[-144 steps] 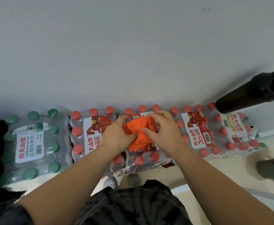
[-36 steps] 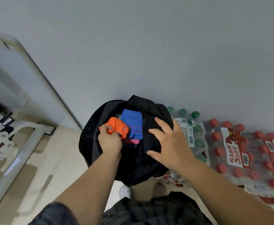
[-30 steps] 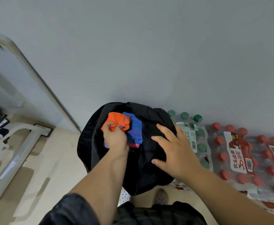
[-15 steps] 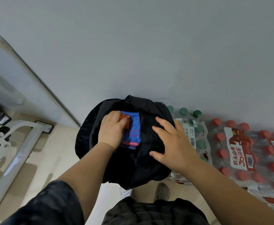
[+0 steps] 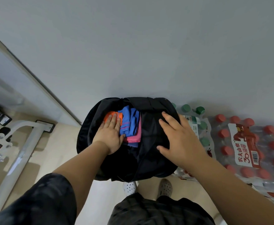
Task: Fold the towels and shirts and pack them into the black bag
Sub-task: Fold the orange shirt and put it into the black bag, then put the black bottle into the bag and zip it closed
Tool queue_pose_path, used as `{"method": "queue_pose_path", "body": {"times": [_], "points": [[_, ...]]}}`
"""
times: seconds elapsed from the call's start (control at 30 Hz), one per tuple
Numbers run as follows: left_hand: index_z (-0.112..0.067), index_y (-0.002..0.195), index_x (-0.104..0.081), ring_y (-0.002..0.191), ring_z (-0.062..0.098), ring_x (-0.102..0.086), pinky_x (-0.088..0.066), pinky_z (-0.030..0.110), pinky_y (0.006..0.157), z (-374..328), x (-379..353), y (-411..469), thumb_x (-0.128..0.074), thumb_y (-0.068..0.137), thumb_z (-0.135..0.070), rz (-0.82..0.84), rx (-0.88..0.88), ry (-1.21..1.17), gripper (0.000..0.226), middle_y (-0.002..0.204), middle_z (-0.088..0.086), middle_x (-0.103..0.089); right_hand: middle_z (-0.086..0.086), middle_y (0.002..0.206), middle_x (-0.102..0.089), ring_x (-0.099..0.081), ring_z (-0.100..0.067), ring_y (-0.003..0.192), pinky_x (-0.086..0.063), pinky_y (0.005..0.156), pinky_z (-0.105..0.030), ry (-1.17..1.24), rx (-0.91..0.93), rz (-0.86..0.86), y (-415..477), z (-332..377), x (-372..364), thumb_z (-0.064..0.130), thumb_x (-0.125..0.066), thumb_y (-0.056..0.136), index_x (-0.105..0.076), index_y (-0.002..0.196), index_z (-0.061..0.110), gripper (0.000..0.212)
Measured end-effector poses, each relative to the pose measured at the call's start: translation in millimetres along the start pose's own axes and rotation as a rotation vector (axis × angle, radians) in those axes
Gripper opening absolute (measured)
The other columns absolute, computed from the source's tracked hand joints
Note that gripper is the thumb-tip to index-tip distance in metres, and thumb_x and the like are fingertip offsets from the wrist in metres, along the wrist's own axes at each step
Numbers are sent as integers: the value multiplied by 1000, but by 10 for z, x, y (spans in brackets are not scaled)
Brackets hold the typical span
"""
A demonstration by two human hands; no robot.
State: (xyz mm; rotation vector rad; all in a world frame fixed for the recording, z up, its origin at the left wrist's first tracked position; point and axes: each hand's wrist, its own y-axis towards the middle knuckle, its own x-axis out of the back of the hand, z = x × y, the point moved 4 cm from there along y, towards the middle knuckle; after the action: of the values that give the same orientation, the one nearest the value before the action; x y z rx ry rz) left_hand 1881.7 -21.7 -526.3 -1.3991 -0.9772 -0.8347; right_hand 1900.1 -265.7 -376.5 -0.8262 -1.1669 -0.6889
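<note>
Left grip [image 5: 111,135] flat on orange cloth [image 5: 112,113], tight against black bag [image 5: 87,127] rim.

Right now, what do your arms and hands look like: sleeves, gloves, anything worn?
Both hands are bare: no gloves, rings or watch on the left hand or the right hand. A dark, loose short sleeve covers the left upper arm. The right forearm is uncovered; its sleeve is out of view.

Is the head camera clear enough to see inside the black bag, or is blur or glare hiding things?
Head view: the orange cloth, blue cloth and pink cloth read sharply under even light, with no glare; the black bag itself is too dark for detail; the white frame at the left edge is soft.
</note>
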Motion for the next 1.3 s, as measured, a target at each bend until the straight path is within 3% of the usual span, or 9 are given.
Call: {"method": "queue_pose_path", "body": {"times": [0.17, 0.3, 0.47, 0.63, 0.77, 0.93, 1.0, 1.17, 1.3], "points": [[-13, 157, 12, 151, 24, 20, 2, 46, 124, -111, -104, 119, -13, 98, -63, 89, 7, 3, 82, 163, 7, 24, 9, 166, -13, -9, -31, 149, -21, 121, -42, 32, -2, -8, -28, -24, -20, 51, -68, 85, -33, 154, 23, 82], [-12, 158, 9, 153, 24, 15, 0, 46, 125, -138, 51, 77, -31, 97, -58, 81, -12, -70, 86, 165, 7, 17, 13, 164, -18, -15, -28, 147, -24, 119, -41, 99, 30, -42, -87, -67, -40, 50, -67, 86, -42, 150, 24, 73], [-15, 160, -13, 154, 21, -2, -8, 43, 125, -174, 352, -235, -45, 98, -46, -85, -84, -231, 76, 167, 3, -2, 14, 162, -22, -25, -28, 142, -29, 118, -44, 141, 89, -66, -98, -122, -47, 57, -60, 86, -45, 147, 29, 69], [-17, 143, -50, 136, 26, -43, -29, 36, 115, -383, 880, -560, -45, 89, -50, -371, -146, -287, 64, 147, 4, -48, 20, 160, -23, -19, -31, 145, -26, 120, -49, 288, 105, -95, -142, -174, -63, 51, -66, 86, -48, 145, 33, 64], [-30, 146, -44, 132, 26, -46, -38, 40, 111, -612, 1392, -572, -62, 86, -42, -453, -251, -333, 64, 142, 1, -49, 25, 161, -14, -11, -29, 147, -20, 122, -49, 359, 115, -91, -183, -195, -73, 49, -65, 88, -38, 149, 39, 68], [-42, 151, -34, 144, 23, -34, -32, 38, 117, -869, 1757, -319, -69, 90, -38, -342, -483, -231, 70, 162, 3, -27, 25, 164, 3, -10, -18, 150, -16, 123, -36, 356, 89, -201, -335, -213, -80, 44, -65, 88, -20, 155, 43, 80], [-41, 151, -36, 145, 23, -33, -29, 40, 119, -929, 1804, -174, -69, 91, -34, -270, -609, -170, 69, 162, 2, -29, 23, 164, 4, -10, -17, 151, -19, 123, -37, 354, 32, -227, -374, -186, -99, 44, -63, 90, -17, 155, 44, 79], [-40, 148, -42, 133, 19, -47, -35, 33, 114, -838, 1772, 131, -72, 87, -16, -89, -787, -222, 72, 148, -1, -50, 4, 163, -19, -23, -16, 150, -34, 118, -37, 421, -152, -454, -538, -44, -216, 40, -65, 92, -26, 154, 39, 73], [-31, 148, -42, 131, 23, -49, -31, 22, 111, -696, 1727, 371, -78, 82, -16, -59, -856, -283, 77, 143, 3, -53, 8, 155, -32, -30, -11, 146, -36, 116, -39, 652, -450, -625, -880, 312, -501, 37, -66, 92, -24, 153, 40, 74]]}}
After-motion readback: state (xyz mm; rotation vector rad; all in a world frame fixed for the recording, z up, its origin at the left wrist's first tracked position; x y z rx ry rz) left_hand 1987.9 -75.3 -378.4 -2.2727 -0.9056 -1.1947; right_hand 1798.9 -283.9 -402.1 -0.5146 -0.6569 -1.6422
